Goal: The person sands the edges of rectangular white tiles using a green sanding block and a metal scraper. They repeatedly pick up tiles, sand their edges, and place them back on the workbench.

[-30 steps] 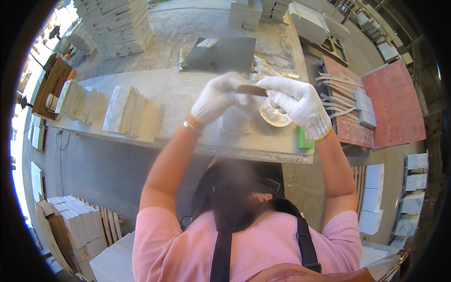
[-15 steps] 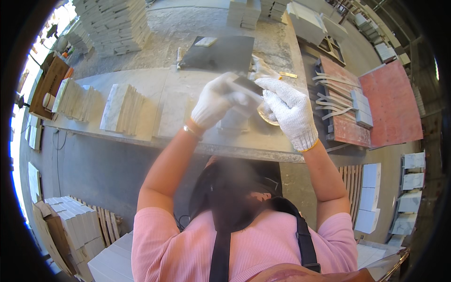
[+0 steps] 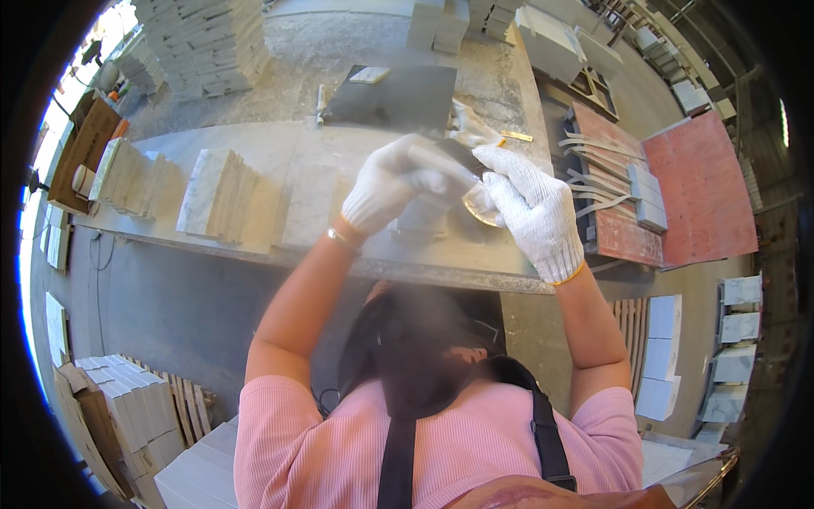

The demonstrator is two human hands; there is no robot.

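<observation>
My left hand [image 3: 381,188], in a white knit glove, is closed round a thin pale tile [image 3: 443,165], raised above the bench and blurred by haze. The gloved right hand [image 3: 536,212] has its fingers pressed together at the tile's right end. A dark patch [image 3: 463,156] shows between the hands; whether the right fingers grip it is unclear. Below them on the bench lies a round, gold-edged thing [image 3: 482,206]. A loose white glove [image 3: 473,127] lies just beyond my hands, beside a dark sheet [image 3: 398,97] with a small white tile [image 3: 370,75] on it.
Tile stacks [image 3: 212,195] stand along the left of the dusty bench [image 3: 263,136], with a tall stack [image 3: 203,47] behind. A yellow strip [image 3: 516,136] lies near the right edge. Reddish boards [image 3: 699,187] with pale straps are beyond it. Boxed tiles [image 3: 136,399] sit lower left.
My right hand has shifted slightly right and down, and its fingers have moved along the tile's end. The left hand keeps its hold, and the whole view has drifted a little.
</observation>
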